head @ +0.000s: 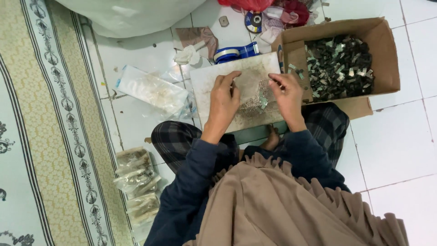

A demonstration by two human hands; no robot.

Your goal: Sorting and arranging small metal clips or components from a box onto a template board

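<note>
I sit cross-legged on a tiled floor with a white board (214, 79) lying across my knees. My left hand (224, 101) rests on the board with its fingers curled; whether it pinches anything is hidden. My right hand (287, 93) is over the board's right edge, its fingertips closed on a small metal clip (273, 80). Between the hands lies a small pile of metal clips (259, 100). To the right stands an open cardboard box (387, 59) filled with several dark and silver metal clips (339, 68).
A blue tape dispenser (236, 51) lies behind the board. Clear plastic bags (152, 89) lie to the left, filled bags (136, 182) by my left knee. A patterned carpet (41, 136) covers the left side. A white sack (132, 16) and red cloth (248, 4) lie at the back.
</note>
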